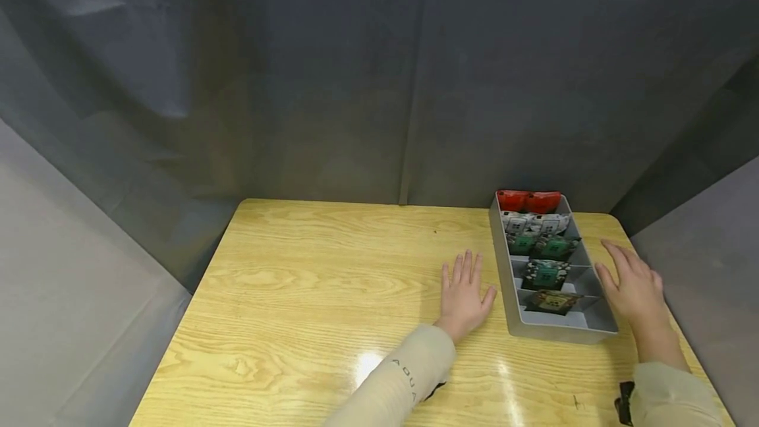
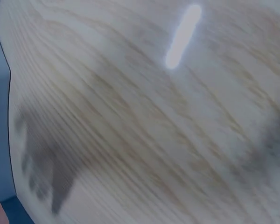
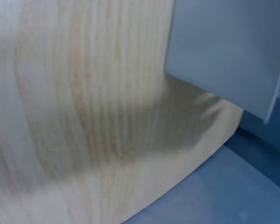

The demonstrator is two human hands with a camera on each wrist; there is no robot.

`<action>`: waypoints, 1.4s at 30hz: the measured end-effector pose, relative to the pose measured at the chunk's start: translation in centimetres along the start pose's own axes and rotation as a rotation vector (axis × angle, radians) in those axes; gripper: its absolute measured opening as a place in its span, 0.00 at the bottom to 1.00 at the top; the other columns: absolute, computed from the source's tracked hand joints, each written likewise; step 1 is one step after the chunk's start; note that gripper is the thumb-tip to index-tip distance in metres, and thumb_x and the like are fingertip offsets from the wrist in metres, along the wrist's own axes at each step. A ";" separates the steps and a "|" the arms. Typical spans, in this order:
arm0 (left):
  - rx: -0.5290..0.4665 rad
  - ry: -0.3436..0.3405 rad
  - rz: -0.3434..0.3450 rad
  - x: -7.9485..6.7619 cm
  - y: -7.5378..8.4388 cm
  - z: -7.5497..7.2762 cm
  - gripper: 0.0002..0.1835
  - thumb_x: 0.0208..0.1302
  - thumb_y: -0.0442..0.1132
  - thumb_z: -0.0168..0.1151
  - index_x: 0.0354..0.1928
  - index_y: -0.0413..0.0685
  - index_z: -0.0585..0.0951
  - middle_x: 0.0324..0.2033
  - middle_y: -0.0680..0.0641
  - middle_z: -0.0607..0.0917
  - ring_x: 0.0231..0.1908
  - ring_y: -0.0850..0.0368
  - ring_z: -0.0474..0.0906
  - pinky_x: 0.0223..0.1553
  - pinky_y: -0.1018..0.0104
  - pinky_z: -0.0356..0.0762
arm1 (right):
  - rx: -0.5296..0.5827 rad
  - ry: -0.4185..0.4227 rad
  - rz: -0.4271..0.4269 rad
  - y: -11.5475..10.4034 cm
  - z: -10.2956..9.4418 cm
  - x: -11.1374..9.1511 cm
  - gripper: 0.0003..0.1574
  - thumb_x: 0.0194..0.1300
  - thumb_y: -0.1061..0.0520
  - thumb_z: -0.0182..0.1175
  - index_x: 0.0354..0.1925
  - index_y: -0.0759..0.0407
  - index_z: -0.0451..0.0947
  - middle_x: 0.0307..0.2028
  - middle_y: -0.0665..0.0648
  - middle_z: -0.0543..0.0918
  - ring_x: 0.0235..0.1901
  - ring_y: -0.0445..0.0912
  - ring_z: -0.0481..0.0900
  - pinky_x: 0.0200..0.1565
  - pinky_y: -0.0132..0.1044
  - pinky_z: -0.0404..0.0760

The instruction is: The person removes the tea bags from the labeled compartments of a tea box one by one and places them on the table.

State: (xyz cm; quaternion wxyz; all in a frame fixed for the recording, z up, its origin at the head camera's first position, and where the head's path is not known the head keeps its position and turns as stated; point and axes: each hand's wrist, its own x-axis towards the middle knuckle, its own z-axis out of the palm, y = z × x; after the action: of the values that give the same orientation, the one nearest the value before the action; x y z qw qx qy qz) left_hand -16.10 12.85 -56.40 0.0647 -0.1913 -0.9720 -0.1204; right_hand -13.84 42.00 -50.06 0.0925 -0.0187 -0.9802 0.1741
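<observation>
On the right of the table stands a grey divided box [image 1: 503, 262] with small packets in its compartments. Red packets [image 1: 528, 201] fill the far end, with white-and-black ones [image 1: 535, 223] and green-and-black ones [image 1: 542, 246] nearer. One more green packet [image 1: 545, 273] and a brown packet [image 1: 553, 302] occupy the near compartments. Left of the box, my left hand [image 1: 464, 298] has its fingers spread over the table and holds nothing. My right hand [image 1: 636, 285] is beside the box's right side, fingers loosely bent, holding nothing; whether it touches the box I cannot tell.
The wood-grain table [image 1: 308, 295] spreads out to the left of the box. A dark grey curtain [image 1: 332, 84] hangs behind the table's far edge, and pale panels [image 1: 71, 295] flank both sides. The right wrist view shows the box's outer wall [image 3: 224, 51] close by.
</observation>
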 end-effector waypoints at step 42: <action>0.185 -0.382 -0.161 1.7 6.8 -0.9 0.34 0.66 0.63 0.28 0.70 0.67 0.35 0.70 0.57 0.43 0.69 0.59 0.39 0.65 0.54 0.43 | -0.134 -0.332 0.024 3.2 2.8 0.1 0.37 0.71 0.39 0.24 0.70 0.45 0.24 0.66 0.73 0.48 0.61 0.71 0.48 0.55 0.67 0.45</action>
State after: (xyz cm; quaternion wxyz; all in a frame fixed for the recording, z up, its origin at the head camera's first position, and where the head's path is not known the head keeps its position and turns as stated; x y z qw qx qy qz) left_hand -14.92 19.35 -53.83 -0.1130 -0.1255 -0.9856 0.0029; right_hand -14.43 44.05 -53.71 -0.0742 -0.0075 -0.9911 0.1100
